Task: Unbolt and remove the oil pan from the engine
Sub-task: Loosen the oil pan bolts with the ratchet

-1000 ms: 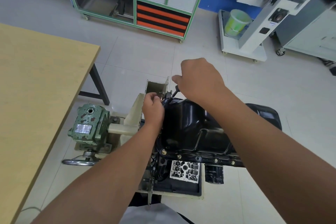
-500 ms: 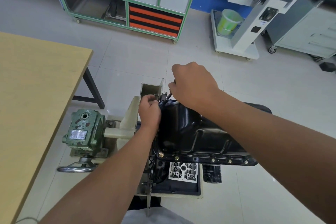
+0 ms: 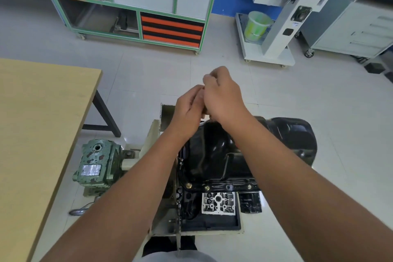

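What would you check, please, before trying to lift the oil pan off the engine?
1. Near-edge bolts out: not ok; several still sit along the oil pan flange, such as this bolt.
2. Far-edge bolts out: cannot tell; the hands hide that end.
3. Left hand free: cannot tell; fingers curled, contents hidden.
4. Right hand free: cannot tell; its grip faces away.
5. Wooden table within reach for parts: ok, at the left.

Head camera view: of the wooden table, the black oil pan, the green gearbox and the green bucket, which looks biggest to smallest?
1. Wooden table
2. Black oil pan
3. Green gearbox
4. Green bucket, though it stands farther away, so its true size is unsure.
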Available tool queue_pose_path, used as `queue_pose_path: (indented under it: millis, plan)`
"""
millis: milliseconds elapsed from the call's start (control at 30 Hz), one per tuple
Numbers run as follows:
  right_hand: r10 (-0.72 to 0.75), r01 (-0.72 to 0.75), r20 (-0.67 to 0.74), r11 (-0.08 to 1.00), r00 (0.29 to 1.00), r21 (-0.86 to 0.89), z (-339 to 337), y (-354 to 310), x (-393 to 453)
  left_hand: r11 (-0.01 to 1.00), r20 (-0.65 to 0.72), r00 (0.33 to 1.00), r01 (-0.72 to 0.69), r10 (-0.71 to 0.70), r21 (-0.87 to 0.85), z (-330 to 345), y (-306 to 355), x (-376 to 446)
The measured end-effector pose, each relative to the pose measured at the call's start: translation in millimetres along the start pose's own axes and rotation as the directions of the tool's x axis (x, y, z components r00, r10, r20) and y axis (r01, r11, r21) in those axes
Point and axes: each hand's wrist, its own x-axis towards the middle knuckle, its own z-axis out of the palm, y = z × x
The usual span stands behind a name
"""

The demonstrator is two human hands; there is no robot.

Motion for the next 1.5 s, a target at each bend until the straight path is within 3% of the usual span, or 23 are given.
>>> queue_pose_path:
  millis: [67, 200, 367, 433, 600, 700, 833, 967, 1033, 1100, 1133, 1200, 1233, 1300, 1433, 1500]
  plan:
    - [0.026, -0.028, -0.044, 0.999, 0.999, -0.033, -5, 7, -12, 1.0, 0.017, 1.0, -0.002, 0.002, 0.01, 3, 0, 4]
    - [0.059, -0.084, -0.155, 0.984, 0.986, -0.16, -4, 36, -47, 0.992, -0.135, 0.986, 0.088, -0.1, -0.093, 2, 18, 21]
    - [0.11, -0.158, -0.457, 0.985, 0.883, -0.067, 6, 44, -38, 0.977, 0.021, 0.979, 0.205, -0.204, -0.057, -6, 30, 39]
    - [0.03, -0.097, -0.51, 0.99, 0.86, -0.104, 0, 47, -28, 0.983, 0.01, 0.985, 0.175, -0.174, -0.056, -3, 31, 36]
    - [-0.261, 0.181, -0.467, 0.961, 0.845, -0.21, -6, 59, -21, 0.984, -0.133, 0.981, 0.128, -0.144, -0.123, 8, 26, 32]
    - [-0.414, 0.328, -0.473, 0.909, 0.778, -0.256, -11, 66, -15, 0.984, -0.198, 0.971, 0.108, -0.135, -0.143, 15, 28, 30]
    - [-0.478, 0.423, -0.379, 0.878, 0.792, -0.223, -18, 76, -5, 0.988, -0.281, 0.953, 0.075, -0.11, -0.134, 21, 30, 26]
    - [-0.257, 0.269, -0.147, 0.96, 0.955, 0.073, -55, 80, 46, 0.994, -0.223, 0.972, -0.061, 0.079, 0.087, 41, 15, -8]
    - [-0.191, 0.204, -0.176, 0.977, 0.966, 0.061, -54, 68, 62, 0.995, -0.248, 0.966, -0.048, 0.068, 0.086, 44, 12, -9]
    - [-0.058, 0.109, -0.257, 0.976, 0.965, 0.19, -33, 55, 61, 0.999, -0.33, 0.944, -0.001, 0.012, 0.034, 33, 15, 4]
    - [0.061, 0.037, -0.271, 0.939, 0.961, 0.341, -21, 51, 54, 0.999, -0.342, 0.94, 0.011, 0.0, 0.032, 24, 16, 10]
    - [0.339, -0.114, -0.232, 0.752, 0.912, 0.649, -2, 45, 36, 0.997, -0.28, 0.96, 0.027, -0.007, 0.066, 8, 17, 17]
    - [0.421, -0.156, -0.201, 0.673, 0.884, 0.723, 4, 44, 28, 0.996, -0.229, 0.973, 0.047, -0.028, 0.078, 3, 18, 17]
    - [0.447, -0.213, -0.124, 0.629, 0.886, 0.747, 16, 40, 18, 0.991, -0.131, 0.988, 0.097, -0.085, 0.092, -3, 22, 16]
    - [0.391, -0.348, 0.07, 0.707, 0.918, 0.615, 19, 19, 5, 0.982, 0.079, 0.98, 0.175, -0.181, 0.071, -7, 22, 8]
    - [0.374, -0.33, 0.016, 0.797, 0.927, 0.505, 7, 18, 4, 0.984, 0.137, 0.976, 0.156, -0.167, 0.084, -9, 22, 5]
